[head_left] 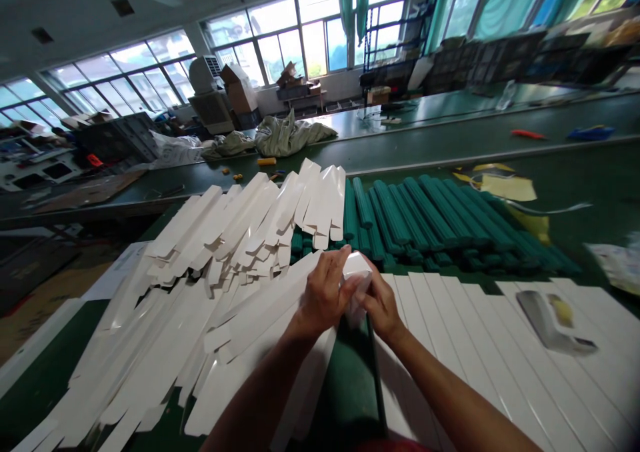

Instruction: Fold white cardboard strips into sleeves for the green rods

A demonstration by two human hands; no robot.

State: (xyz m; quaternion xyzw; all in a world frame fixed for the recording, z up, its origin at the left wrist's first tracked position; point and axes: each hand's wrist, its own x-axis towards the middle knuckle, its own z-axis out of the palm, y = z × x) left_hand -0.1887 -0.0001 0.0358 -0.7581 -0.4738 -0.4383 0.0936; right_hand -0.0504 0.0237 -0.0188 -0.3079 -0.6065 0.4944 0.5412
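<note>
Both hands are closed around the end of a long white carton point(357, 265) in front of me. My left hand point(324, 287) grips its left side, fingertips near the top of the end. The fingers of my right hand point(381, 300) press on it from the right. Much of the carton is hidden behind the hands. To the left lies a heap of unfilled long white cartons point(250, 219), some opened out, some flat. Beyond my hands is a stack of green ribbed rods point(425, 215). Closed white cartons point(450, 325) lie side by side on the right.
A tape dispenser point(555, 322) sits on the closed cartons at the right. Yellow paper point(507, 187) and a white strap lie behind the rods. Across the green bench point(400, 152) are crumpled cloth sacks point(290, 135), a red-handled tool point(529, 134) and a plastic bottle point(506, 96).
</note>
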